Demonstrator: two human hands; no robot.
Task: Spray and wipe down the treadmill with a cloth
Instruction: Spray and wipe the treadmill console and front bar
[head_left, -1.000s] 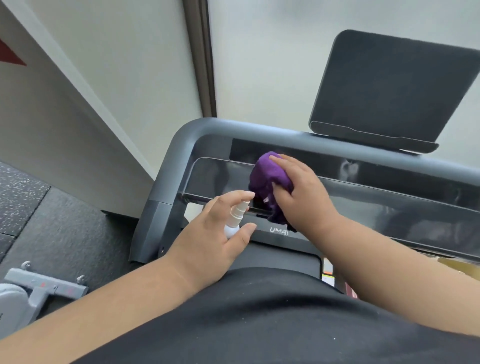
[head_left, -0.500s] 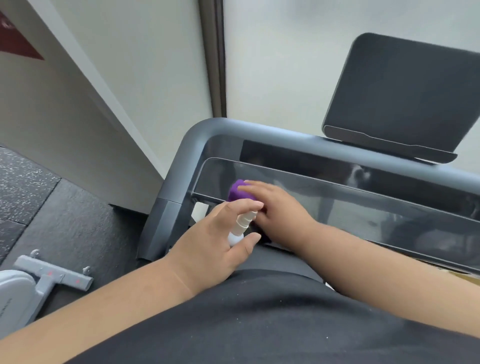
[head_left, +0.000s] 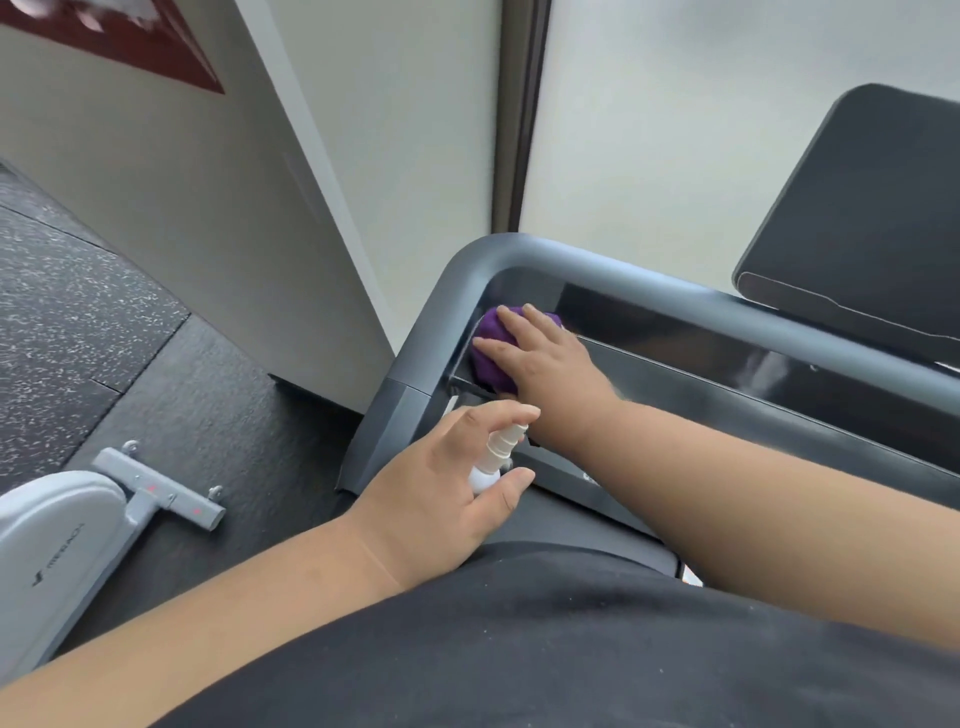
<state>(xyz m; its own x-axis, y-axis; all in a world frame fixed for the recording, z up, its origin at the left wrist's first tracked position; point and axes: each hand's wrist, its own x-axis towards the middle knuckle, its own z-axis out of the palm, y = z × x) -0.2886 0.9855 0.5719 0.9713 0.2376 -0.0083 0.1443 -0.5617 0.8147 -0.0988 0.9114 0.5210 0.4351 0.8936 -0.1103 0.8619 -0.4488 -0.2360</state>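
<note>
Speckled dark rubber flooring is running along the left, meeting a pale wall and a frosted window behind the treadmill (head_left: 649, 299), whose grey rail is curving round its front left corner. A person's right hand (head_left: 540, 353) is lying with fingers spread and fairly straight on a purple cloth (head_left: 491, 358), pressing the bunched wad into that front left corner of the glossy black console, just under the bend of the rail. The left hand (head_left: 441, 493) is hovering just below it, fingers curling round a small white spray bottle (head_left: 496, 452), forefinger sitting on the nozzle top, thumb bracing the rounded base.

The cloth is looking soft and light; it is probably shaping itself to the recess and handling best under a flat palm rather than a pinch. The bottle is looking light, smooth plastic, likely a little slippery if wet, so a grip round its body seems sensible.

A dark tablet stand (head_left: 857, 218) is rising at the far right edge. A grey machine (head_left: 57, 545) at the lower left is carrying dark lettering, too small to read with certainty.
</note>
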